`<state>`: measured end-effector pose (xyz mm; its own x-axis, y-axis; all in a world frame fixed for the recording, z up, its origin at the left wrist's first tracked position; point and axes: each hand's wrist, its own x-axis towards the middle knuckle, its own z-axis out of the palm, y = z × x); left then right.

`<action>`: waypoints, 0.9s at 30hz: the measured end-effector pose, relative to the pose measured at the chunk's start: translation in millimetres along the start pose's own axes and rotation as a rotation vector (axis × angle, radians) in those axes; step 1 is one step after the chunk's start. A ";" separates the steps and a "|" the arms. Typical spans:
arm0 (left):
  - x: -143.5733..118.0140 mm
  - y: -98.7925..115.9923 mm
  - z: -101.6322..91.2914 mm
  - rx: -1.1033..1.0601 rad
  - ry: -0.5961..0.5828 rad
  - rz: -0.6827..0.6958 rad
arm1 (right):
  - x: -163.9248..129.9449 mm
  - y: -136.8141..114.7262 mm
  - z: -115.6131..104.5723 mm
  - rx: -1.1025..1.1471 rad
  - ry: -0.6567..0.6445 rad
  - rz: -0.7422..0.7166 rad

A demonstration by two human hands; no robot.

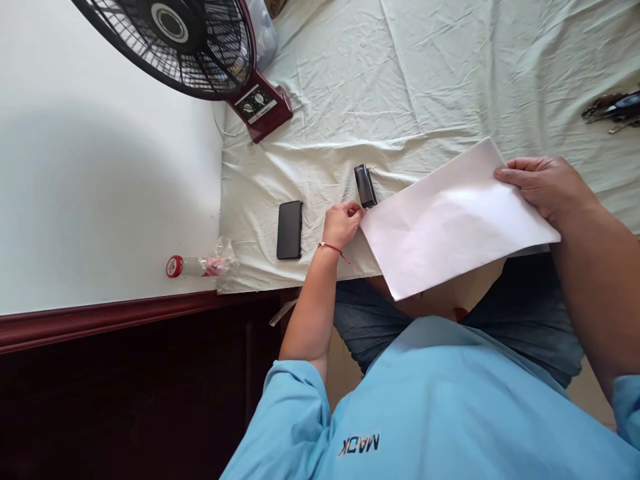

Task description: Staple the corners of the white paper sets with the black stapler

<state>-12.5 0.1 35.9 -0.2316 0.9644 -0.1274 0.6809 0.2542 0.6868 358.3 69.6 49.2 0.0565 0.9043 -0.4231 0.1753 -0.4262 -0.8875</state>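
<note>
Paper (450,220) lies folded on bed sheet (400,80) edge | left hand (343,223) pinches its near corner beside stapler (365,187) | right hand (547,183) grips far corner | advice: keep edges aligned, sheet taut.

The person wears a loose light-blue short-sleeved shirt (450,407) of smooth fabric, its sleeves ending above the elbows, with dark lettering edged in orange printed on the chest. Dark blue-grey denim shorts (365,327) cover the upper legs. A thin red string bracelet (333,248) circles the wrist of the left hand (343,223), while the right hand (547,185) is bare.
</note>
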 end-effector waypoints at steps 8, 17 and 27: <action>-5.5 10.8 -6.7 -0.382 -0.148 -0.345 | -3.6 1.7 -1.7 0.032 0.009 -0.009; -21.5 15.8 -3.3 -0.667 -0.116 -0.420 | -12.7 12.6 -7.4 -0.054 -0.129 -0.095; -26.2 23.9 -2.3 -0.729 -0.090 -0.483 | -0.3 15.1 -4.1 -0.167 -0.111 -0.154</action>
<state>8.3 -19.3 57.2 -0.3034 0.7730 -0.5572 -0.0975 0.5565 0.8251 365.0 63.0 36.6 -0.0906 0.9462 -0.3105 0.3335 -0.2650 -0.9047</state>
